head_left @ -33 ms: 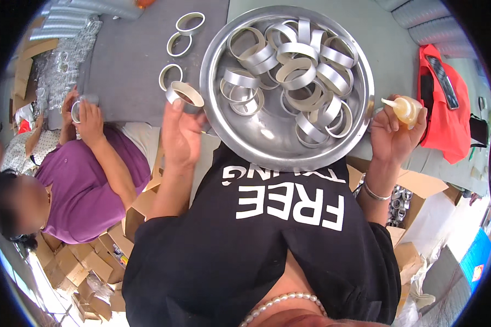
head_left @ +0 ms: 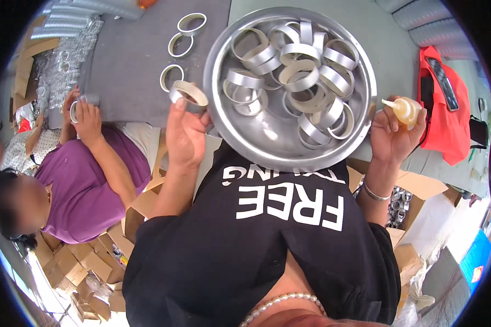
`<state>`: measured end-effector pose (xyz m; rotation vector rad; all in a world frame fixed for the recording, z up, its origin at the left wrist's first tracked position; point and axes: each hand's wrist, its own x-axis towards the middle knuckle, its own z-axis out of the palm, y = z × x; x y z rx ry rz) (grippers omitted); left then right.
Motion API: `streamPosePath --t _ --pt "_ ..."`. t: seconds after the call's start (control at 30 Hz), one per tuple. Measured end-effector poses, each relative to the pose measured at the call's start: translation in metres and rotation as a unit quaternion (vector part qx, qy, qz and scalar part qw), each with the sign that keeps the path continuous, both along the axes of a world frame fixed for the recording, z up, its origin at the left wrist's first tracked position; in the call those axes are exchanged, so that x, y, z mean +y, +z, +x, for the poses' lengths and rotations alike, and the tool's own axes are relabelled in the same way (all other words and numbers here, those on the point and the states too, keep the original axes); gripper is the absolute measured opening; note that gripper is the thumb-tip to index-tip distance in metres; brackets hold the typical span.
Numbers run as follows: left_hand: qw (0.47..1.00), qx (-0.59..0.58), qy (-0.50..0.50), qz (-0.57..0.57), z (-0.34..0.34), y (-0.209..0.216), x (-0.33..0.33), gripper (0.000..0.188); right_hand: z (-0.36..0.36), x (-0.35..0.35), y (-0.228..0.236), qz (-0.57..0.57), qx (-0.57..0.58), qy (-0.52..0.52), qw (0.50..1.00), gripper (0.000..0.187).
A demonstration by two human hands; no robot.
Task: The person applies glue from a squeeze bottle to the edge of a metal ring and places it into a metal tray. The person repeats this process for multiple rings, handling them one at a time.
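A silver ring with a pale inside (head_left: 189, 97) is pinched between the thumb and fingers of my left hand (head_left: 186, 133), beside the tray's left rim. My right hand (head_left: 394, 132) grips a small squeeze bottle (head_left: 407, 111) of amber liquid, its white nozzle pointing left toward the tray. Between my hands lies a round metal tray (head_left: 245, 144), holding several loose silver rings (head_left: 301, 76) heaped mostly at its far and right parts. Three more rings (head_left: 172, 78) rest on the grey table left of the tray, the two farther ones touching.
To my left a co-worker in purple (head_left: 87, 180) handles a ring. Clear plastic pieces (head_left: 68, 65) are piled beyond. A phone (head_left: 443, 82) lies on a red bag (head_left: 458, 122) at the right. Cardboard boxes (head_left: 90, 267) stand below the table; one (head_left: 420, 185) holds silver rings.
The tray with its rings has shifted slightly to the right. My left hand and its ring have moved a little right too. My right hand looks unmoved.
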<state>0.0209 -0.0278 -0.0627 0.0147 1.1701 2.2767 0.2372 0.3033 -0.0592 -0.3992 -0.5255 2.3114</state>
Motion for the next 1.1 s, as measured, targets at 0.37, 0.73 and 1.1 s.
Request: streamPosePath --t 0.37,0.73,1.1 --pt "0.990 0.100 -0.066 -0.070 -0.060 -0.020 0.039 0.054 0.028 0.039 -0.006 0.014 0.002 -0.082 0.997 0.045" --pt "0.657 0.481 -0.012 -0.580 -0.180 -0.003 0.003 0.067 0.014 0.034 0.001 0.023 0.002 -0.074 0.997 0.042" --pt "0.677 0.579 -0.136 -0.433 -0.034 0.052 0.098 0.034 0.014 0.034 0.012 -0.001 0.033 -0.060 0.998 0.043"
